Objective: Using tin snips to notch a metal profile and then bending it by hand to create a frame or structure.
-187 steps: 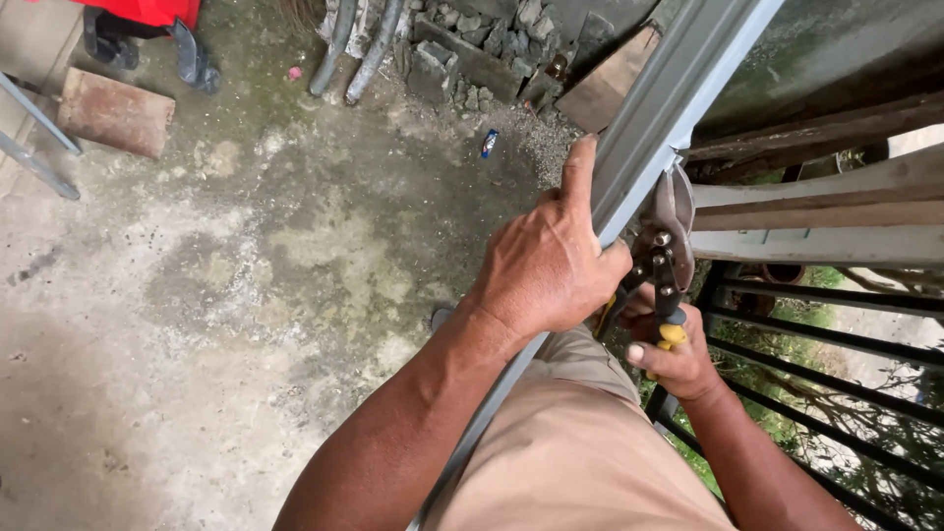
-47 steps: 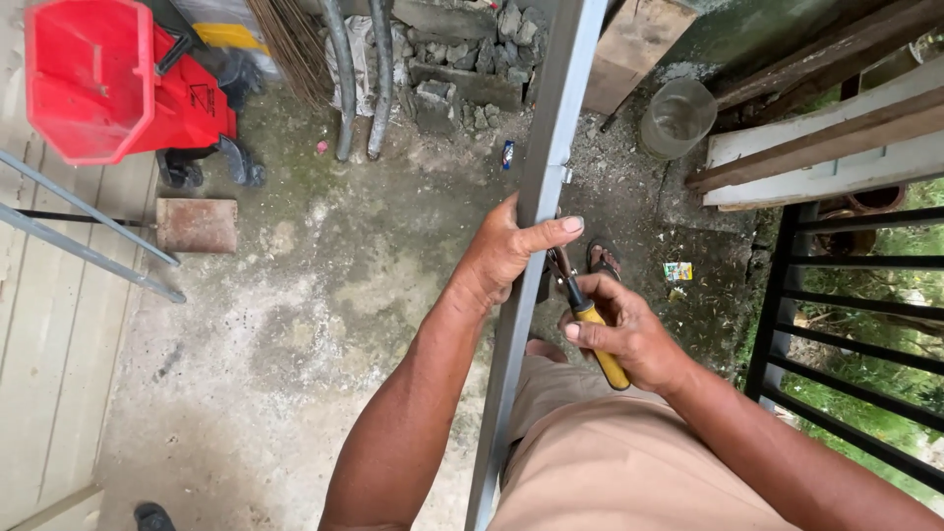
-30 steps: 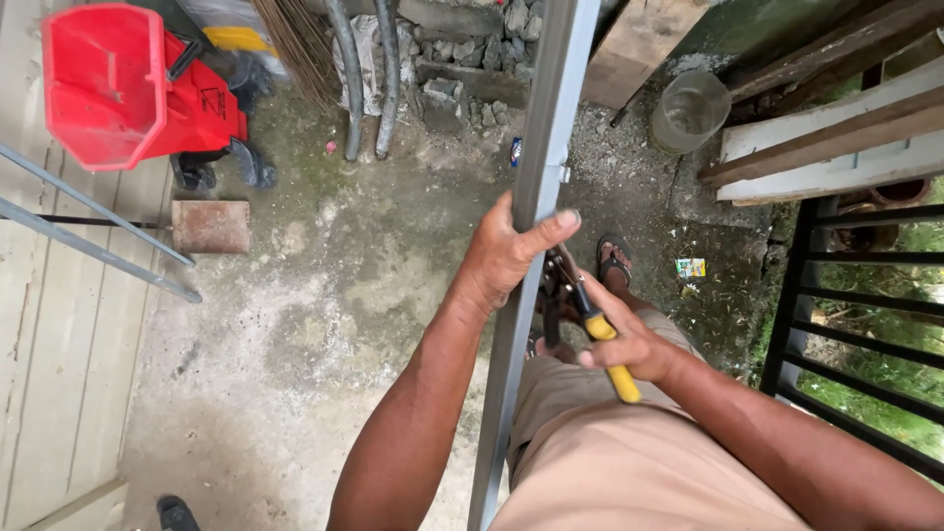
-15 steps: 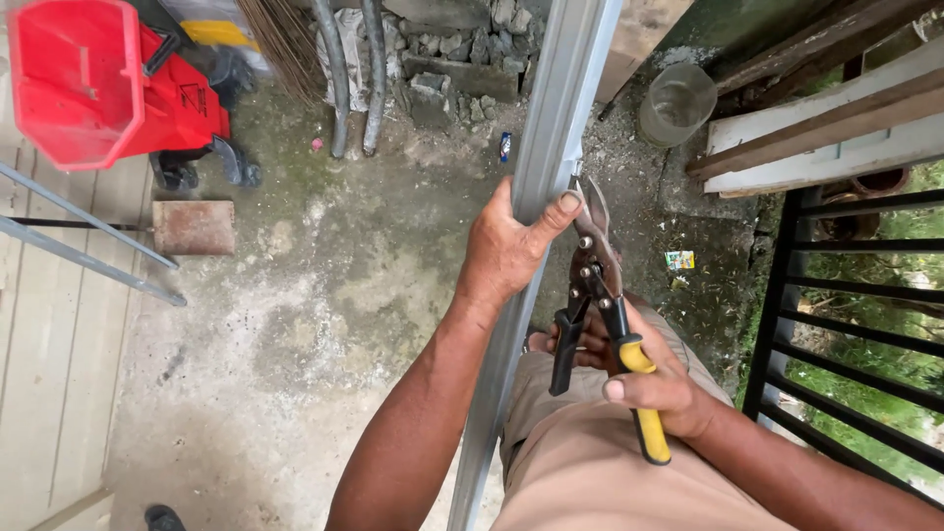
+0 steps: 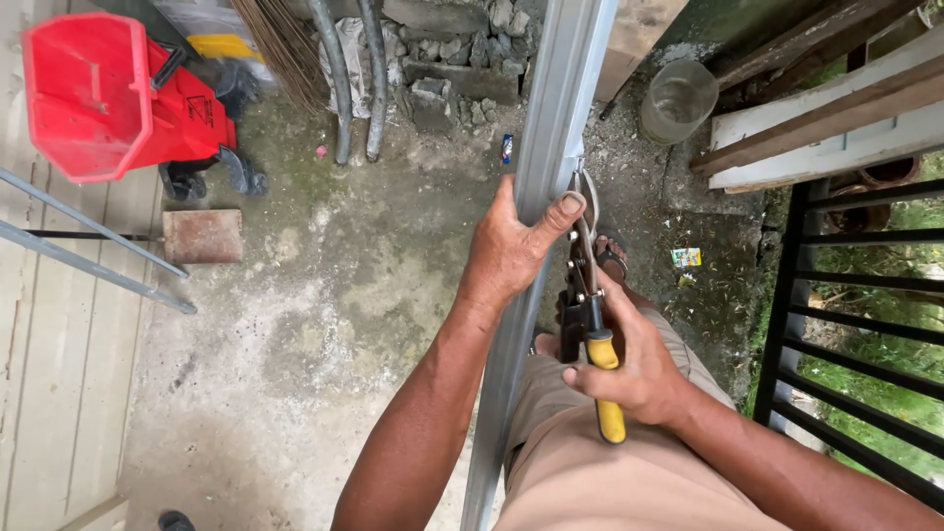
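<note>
- Head view: left hand point(image 5: 511, 251) clenches the long grey metal channel point(image 5: 551, 128), thumb pressed across its edge just beside the snip blades.
- Right hand point(image 5: 629, 359) grasps the yellow-handled tin snips point(image 5: 590, 305), fingers wrapped round both handles; the blades sit at the channel edge, just above that thumb.
- Judged risk: the thumb lies so near the blades that a slip or a hard squeeze could nick it.
- The cut sheet edge may be sharp against the bare palm.
- The channel runs down past the person's lap with only one hand steadying it; it could twist and bind the blades.
- A sandalled foot point(image 5: 612, 258) lies below the right hand, in the path of any falling offcut.
</note>
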